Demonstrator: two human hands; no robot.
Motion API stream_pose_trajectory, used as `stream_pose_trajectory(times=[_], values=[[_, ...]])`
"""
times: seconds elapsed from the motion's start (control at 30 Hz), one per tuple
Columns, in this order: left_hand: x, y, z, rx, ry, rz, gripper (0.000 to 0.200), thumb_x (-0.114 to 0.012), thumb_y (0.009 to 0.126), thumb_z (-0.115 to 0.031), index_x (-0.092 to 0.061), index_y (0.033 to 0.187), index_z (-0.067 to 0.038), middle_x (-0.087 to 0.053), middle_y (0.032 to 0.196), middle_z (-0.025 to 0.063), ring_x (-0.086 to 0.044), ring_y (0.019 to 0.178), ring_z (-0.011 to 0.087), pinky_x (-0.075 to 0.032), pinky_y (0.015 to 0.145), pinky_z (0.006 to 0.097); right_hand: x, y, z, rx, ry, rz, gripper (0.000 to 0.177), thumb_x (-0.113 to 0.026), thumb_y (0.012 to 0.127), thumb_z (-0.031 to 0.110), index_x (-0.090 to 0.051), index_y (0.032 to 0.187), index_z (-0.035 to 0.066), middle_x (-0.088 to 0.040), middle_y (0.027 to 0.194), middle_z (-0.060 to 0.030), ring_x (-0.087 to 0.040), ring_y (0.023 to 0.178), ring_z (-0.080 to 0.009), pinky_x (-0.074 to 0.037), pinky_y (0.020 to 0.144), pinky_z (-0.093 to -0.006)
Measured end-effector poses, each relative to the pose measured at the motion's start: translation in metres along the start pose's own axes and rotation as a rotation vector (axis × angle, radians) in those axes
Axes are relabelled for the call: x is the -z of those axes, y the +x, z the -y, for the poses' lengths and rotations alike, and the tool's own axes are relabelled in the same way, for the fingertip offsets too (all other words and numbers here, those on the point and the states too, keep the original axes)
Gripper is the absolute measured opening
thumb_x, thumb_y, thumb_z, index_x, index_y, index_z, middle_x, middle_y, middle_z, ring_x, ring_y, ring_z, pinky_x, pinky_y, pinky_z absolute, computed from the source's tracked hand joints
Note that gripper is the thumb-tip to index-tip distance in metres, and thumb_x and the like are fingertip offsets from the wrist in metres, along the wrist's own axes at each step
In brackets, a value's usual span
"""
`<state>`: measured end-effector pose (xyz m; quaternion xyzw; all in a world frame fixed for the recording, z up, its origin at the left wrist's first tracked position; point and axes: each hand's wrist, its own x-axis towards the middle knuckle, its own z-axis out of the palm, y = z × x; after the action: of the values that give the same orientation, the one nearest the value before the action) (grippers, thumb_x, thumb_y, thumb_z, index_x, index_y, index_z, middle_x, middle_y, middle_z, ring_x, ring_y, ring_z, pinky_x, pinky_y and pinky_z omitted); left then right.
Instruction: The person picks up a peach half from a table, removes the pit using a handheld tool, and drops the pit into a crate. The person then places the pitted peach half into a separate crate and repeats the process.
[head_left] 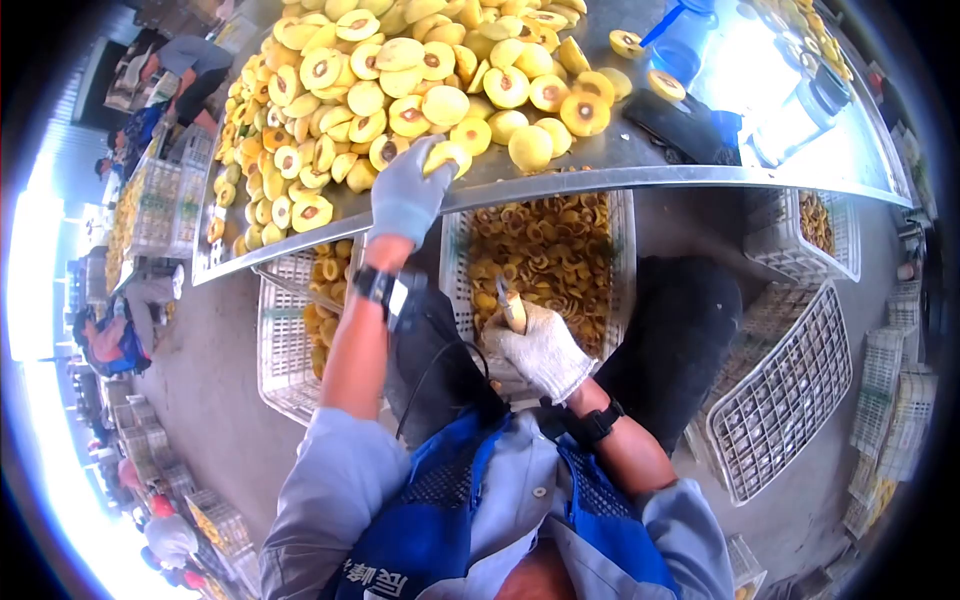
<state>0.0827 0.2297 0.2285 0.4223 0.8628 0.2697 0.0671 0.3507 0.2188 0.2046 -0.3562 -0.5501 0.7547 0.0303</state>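
Note:
My left hand (408,195), in a grey glove, is at the metal table's front edge with its fingers closed round a yellow fruit half (447,158). Beyond it lies a large pile of halved yellow fruit (400,85), many with brown pit centres. My right hand (535,345), in a white knitted glove, is closed round the light handle of a small tool (514,312) whose metal tip points up. Under that hand stands a white crate (622,260) holding brown and orange fruit scraps (545,250).
The metal table (650,178) spans the front, with a blue container (680,45) and a dark flat object (665,125) on it. Another crate (285,350) stands left, and a tilted white crate (785,385) right. People sit and bend at far left.

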Motion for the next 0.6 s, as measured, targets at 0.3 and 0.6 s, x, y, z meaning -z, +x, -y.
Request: stream_pose_trajectory(times=[0.3,0.6], values=[[-0.012,-0.125,-0.048,-0.07,-0.383,0.076,0.042,-0.074,0.091,-0.017,-0.07,0.131,-0.008,-0.076,0.112,0.0176,-0.076,0.102,0.0296,-0.058,0.09,0.0349,0.0,0.012,-0.015,0.123,-0.291,-0.278,0.024,-0.071,0.091,0.024,-0.069,0.101,0.002,-0.073,0.086,-0.0195,-0.071,0.081,-0.0312,-0.056,0.075,-0.0414],[-0.02,-0.139,-0.044,-0.15,-0.306,-0.007,0.04,-0.074,0.09,-0.015,-0.072,0.13,-0.011,-0.075,0.102,0.0156,-0.075,0.087,0.0273,-0.059,0.079,0.0357,0.001,0.011,-0.02,0.149,-0.359,-0.234,0.031,-0.064,0.095,0.03,-0.071,0.102,0.001,-0.072,0.093,-0.0288,-0.071,0.09,-0.0469,-0.056,0.076,-0.0502]])
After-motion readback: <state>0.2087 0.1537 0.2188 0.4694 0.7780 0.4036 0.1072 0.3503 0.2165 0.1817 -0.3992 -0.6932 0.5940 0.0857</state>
